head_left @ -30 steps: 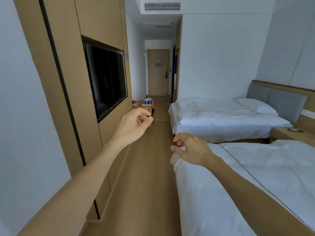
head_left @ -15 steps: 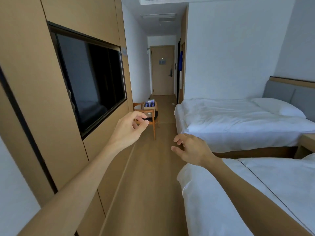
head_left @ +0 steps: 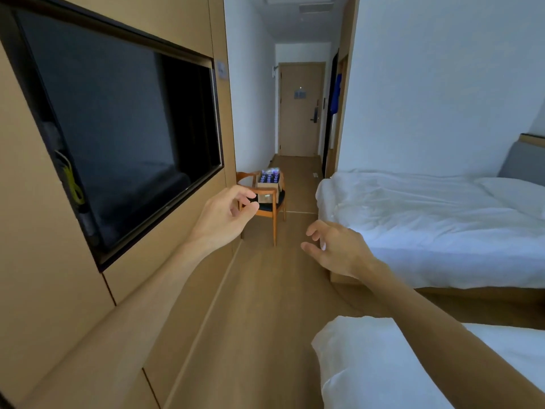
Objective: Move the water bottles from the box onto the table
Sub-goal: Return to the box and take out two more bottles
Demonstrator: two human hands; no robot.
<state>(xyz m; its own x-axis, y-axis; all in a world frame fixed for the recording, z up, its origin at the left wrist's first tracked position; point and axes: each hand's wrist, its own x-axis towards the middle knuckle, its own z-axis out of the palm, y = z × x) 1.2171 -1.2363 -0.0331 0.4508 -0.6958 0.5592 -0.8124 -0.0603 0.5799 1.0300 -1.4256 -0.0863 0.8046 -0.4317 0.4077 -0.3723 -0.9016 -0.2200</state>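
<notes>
A cardboard box (head_left: 276, 184) stands on a wooden chair (head_left: 275, 215) by the left wall, far down the room. Several water bottles (head_left: 269, 176) with dark caps stand upright in it. My left hand (head_left: 224, 215) is raised in front of the chair, well short of it, with fingers loosely curled and thumb close to the forefinger. I make out nothing held in it. My right hand (head_left: 333, 249) hovers lower and to the right, fingers relaxed and spread, holding nothing. Both hands are far from the box.
A wood-panelled wall with a recessed dark TV screen (head_left: 124, 125) runs along the left. Two white beds (head_left: 427, 219) (head_left: 398, 367) fill the right side. A wooden floor aisle (head_left: 265, 305) leads between them to the chair and a closed door (head_left: 299, 110).
The view has moved forward along the aisle; the chair with the box is closer and larger. Both hands keep about the same raised pose.
</notes>
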